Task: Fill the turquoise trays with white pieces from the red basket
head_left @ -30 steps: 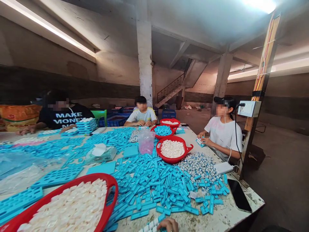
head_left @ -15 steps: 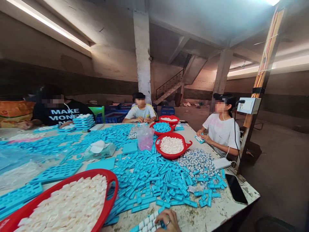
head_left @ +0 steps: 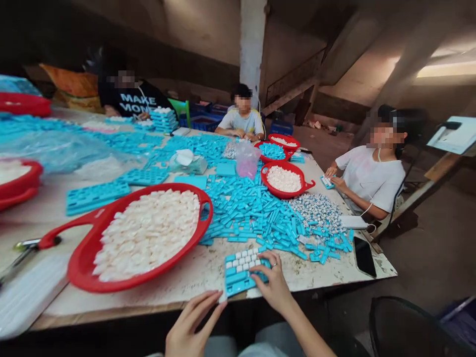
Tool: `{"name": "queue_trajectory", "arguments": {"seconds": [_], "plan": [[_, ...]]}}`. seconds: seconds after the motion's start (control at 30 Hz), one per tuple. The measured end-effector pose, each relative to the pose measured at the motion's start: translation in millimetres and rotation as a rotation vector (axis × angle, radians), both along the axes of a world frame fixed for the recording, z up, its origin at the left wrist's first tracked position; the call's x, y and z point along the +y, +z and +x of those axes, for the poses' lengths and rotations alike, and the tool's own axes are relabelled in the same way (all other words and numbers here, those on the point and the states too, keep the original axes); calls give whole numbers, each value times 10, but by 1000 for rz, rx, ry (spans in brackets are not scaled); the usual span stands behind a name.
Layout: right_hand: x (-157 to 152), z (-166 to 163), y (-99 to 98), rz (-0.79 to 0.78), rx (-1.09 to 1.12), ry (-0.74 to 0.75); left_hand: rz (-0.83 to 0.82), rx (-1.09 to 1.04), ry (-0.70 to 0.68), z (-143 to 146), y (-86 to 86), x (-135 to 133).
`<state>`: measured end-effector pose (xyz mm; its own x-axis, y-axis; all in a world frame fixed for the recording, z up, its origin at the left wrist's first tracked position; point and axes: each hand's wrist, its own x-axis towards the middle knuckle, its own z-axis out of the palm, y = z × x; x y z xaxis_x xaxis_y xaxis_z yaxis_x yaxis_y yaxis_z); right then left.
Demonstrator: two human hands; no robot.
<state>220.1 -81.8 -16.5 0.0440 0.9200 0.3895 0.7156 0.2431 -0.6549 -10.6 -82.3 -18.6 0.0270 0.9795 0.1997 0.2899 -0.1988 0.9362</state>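
Note:
A blue tray [head_left: 238, 283] with rows of white keycap-like pieces [head_left: 243, 260] lies near the table's front edge. My right hand [head_left: 275, 280] grips its right side, fingers bent over the edge and the last pieces. Left of the tray's near corner, my left hand [head_left: 195, 322] pinches a small white piece [head_left: 223, 297] between its fingertips. To the left, a red colander-like basket [head_left: 84, 277] holds many white pieces [head_left: 148, 233]. Behind the tray spreads a pile of blue strips [head_left: 241, 208].
Perforated blue trays [head_left: 98, 196] lie behind the large basket, and another red basket [head_left: 35, 186] stands at far left. A phone [head_left: 364, 257] rests near the right corner. Small white-and-blue parts [head_left: 316, 210] are heaped nearby. Several co-workers sit around the table [head_left: 305, 272].
The view has tilted down and swung left, bringing my left hand and the whole blue tray into sight. My right hand stays at the tray.

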Motion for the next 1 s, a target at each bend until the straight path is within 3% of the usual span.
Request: {"name": "queue_trajectory", "arguments": {"seconds": [0.43,0.73,0.87,1.0], "plan": [[31,57,-32,77,-52,37,-62,-185,-1,52,2,-182],[67,44,216,102,-365,144,-5,-114,-48,100,-1,-156],[71,52,220,98,-357,148,18,17,-73,76,-15,-169],[67,78,157,88,-283,117,110,85,-60,131,84,-134]]}}
